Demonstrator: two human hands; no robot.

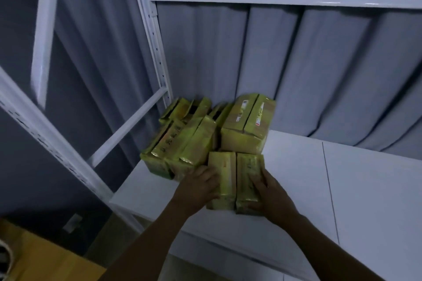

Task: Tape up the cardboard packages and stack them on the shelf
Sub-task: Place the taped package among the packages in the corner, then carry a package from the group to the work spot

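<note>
- A plain brown cardboard box point(45, 255) with a flat, matte top is seen at the lower left, below shelf level.
- The shelf frame point(45, 137) is made of white painted metal. Its slanting uprights are punched with rows of small holes and joined by a smooth crossbar.
- A pile of packages point(180, 146) is stacked at the shelf's back left corner. They are oblong cardboard blocks, wrapped in glossy yellowish tape that wrinkles at the ends.
- The left hand point(198, 189) is pressed to the left side of the front package point(235, 180), with its fingers curled over the edge.
- The front package is set on the shelf just in front of the pile. It is formed of two slim rectangular halves divided by a seam, with shiny taped faces.
- A taller package point(246, 125) stands behind it, boxy, with a paler label strip visible under the tape.
- The right hand point(271, 194) is clasped on the front package's right side, fingers laid over the top and thumb at the near end.
- The shelf board point(342, 189) is smooth, white and flat, with a thin joint line across it.
- A grey curtain point(296, 63) hangs behind in soft, deep pleats.
</note>
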